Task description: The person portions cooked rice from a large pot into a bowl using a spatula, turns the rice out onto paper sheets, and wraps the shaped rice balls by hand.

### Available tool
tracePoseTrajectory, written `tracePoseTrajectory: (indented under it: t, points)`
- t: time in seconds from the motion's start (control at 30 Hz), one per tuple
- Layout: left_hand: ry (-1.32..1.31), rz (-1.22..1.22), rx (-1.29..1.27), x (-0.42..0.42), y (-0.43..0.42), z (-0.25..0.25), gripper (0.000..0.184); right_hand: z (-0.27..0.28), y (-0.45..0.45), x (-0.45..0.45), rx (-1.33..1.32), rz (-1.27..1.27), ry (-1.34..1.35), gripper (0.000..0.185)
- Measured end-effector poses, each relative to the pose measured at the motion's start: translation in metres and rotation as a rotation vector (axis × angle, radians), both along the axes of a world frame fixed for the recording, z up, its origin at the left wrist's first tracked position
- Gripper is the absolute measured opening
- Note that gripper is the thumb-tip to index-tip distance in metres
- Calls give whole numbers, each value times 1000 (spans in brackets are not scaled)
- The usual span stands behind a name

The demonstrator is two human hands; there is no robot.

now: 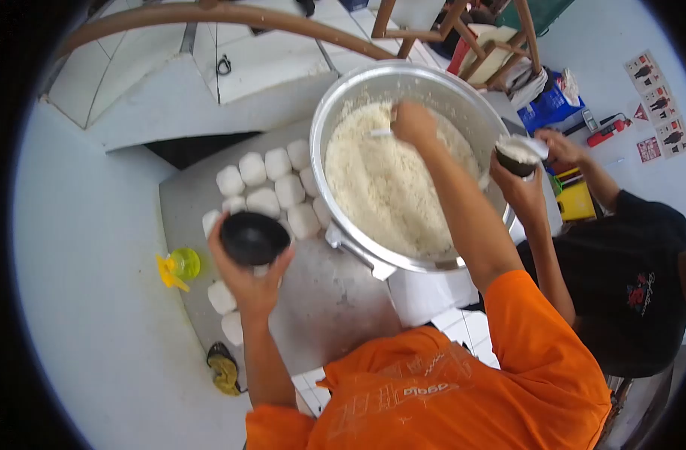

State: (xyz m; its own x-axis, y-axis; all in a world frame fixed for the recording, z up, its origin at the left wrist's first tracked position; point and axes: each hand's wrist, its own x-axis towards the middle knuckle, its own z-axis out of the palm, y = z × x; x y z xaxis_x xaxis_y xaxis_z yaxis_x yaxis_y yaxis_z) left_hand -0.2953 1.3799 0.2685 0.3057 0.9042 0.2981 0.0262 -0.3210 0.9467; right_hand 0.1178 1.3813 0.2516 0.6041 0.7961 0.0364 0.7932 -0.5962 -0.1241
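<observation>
My left hand (251, 291) grips a black bowl (254, 238), tilted so that its dark inside shows, in front of rows of white rounded parcels (289, 191) on the metal table. Inside a large silver pot (330, 201) of white rice (388, 191), my right hand (414, 124) is closed on a white rice paddle (379, 133). Only a short part of the paddle shows; the rest is hidden by the hand or the rice. The pot's side handle (358, 253) points toward me.
A co-worker in a black shirt (620, 277) stands at the right, holding a rice-filled dark bowl (517, 159) and a white paddle (536, 145) beside the pot rim. A yellow-topped spray bottle (179, 266) and a yellow-and-black item (224, 371) lie left. A brown rail (230, 13) crosses above.
</observation>
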Motion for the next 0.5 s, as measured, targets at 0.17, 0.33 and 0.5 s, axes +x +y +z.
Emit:
tracePoseTrajectory:
  t: [0.17, 0.33, 0.5]
  points:
    - [44, 129, -227, -59, -35, -31, 105, -68, -2, 21, -186, 150, -75, 20]
    - [38, 141, -237, -55, -43, -38, 100, -69, 4, 26, -258, 261, -136, 21]
    - [-81, 82, -147, -35, -33, -29, 99, -51, -14, 21, -39, 331, -262, 25]
